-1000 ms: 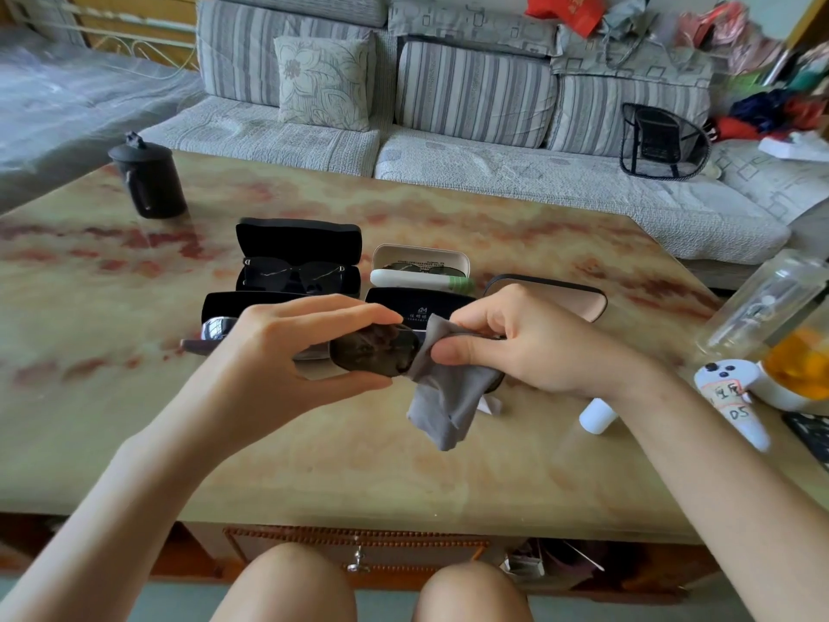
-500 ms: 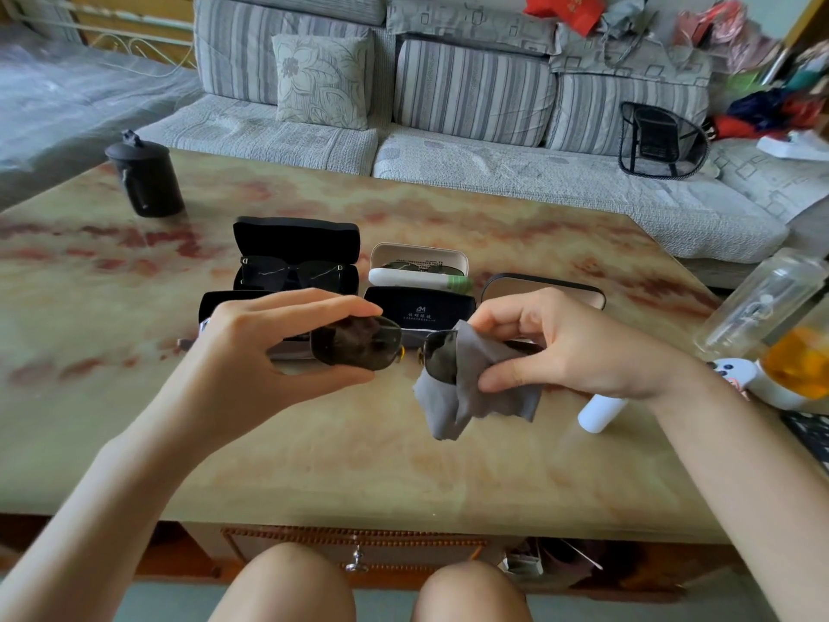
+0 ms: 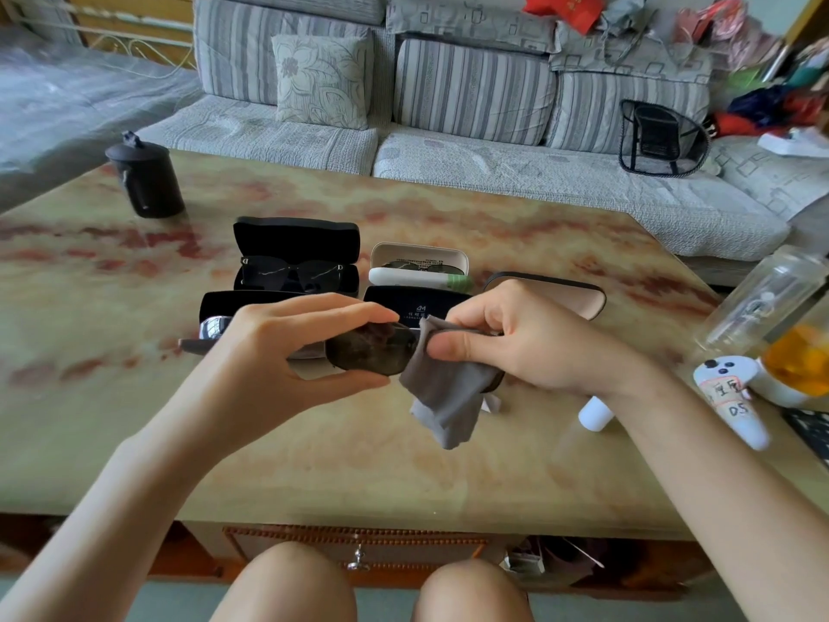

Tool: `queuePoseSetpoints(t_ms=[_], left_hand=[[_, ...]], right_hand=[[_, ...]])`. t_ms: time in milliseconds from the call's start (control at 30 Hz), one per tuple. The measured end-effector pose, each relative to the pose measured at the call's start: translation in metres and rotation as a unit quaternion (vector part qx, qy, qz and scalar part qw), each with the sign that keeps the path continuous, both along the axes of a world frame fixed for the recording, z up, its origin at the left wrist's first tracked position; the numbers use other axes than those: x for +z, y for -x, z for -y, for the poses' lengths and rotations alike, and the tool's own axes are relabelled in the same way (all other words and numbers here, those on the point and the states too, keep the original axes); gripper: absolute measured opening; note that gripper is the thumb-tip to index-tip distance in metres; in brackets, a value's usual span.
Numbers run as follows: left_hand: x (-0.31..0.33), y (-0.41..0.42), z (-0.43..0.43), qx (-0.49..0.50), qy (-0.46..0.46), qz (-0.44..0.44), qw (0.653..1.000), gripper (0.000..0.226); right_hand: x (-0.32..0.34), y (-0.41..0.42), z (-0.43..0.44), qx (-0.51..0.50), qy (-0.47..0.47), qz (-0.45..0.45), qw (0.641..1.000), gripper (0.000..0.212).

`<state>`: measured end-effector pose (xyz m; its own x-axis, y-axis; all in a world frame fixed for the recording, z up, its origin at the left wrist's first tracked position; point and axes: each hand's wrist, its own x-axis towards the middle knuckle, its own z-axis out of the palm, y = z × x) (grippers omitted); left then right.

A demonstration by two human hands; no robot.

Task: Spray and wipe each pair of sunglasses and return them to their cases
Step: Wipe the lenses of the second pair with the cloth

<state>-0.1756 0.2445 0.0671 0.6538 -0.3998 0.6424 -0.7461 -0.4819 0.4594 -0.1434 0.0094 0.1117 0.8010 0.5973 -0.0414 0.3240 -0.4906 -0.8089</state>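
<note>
While my left hand [image 3: 273, 361] grips sunglasses [image 3: 372, 348], long axis left-right, my right hand [image 3: 538, 345] pinches cloth [image 3: 446, 397] over right lens.

My left hand [image 3: 278, 352] pinches the sunglasses [image 3: 368, 347] between thumb and fingers; my right hand [image 3: 529, 338] pinches the cloth [image 3: 444, 397], forearms angled inward

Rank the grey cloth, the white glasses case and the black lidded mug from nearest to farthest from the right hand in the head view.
1. grey cloth: pinched in the right hand.
2. white glasses case: open, just behind the hand.
3. black lidded mug: far left, at the back.
</note>
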Motion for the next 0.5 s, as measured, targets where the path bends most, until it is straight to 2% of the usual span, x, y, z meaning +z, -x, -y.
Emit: queuePoseSetpoints(t_ms=[300,433,500], left_hand=[[-0.003,-0.002,-0.004,0.027,0.009,-0.009,1.0,0.046],[-0.004,-0.002,-0.008,0.026,0.028,-0.028,0.999,0.045],[-0.004,-0.001,-0.009,0.024,0.029,-0.029,0.999,0.046]], right_hand=[[0.001,-0.001,0.022,0.009,-0.053,-0.06,0.997,0.034],[0.001,-0.001,0.035,0.014,-0.059,-0.081,0.995,0.019],[0.003,0.001,0.038,0.027,-0.058,-0.103,0.993,0.018]])
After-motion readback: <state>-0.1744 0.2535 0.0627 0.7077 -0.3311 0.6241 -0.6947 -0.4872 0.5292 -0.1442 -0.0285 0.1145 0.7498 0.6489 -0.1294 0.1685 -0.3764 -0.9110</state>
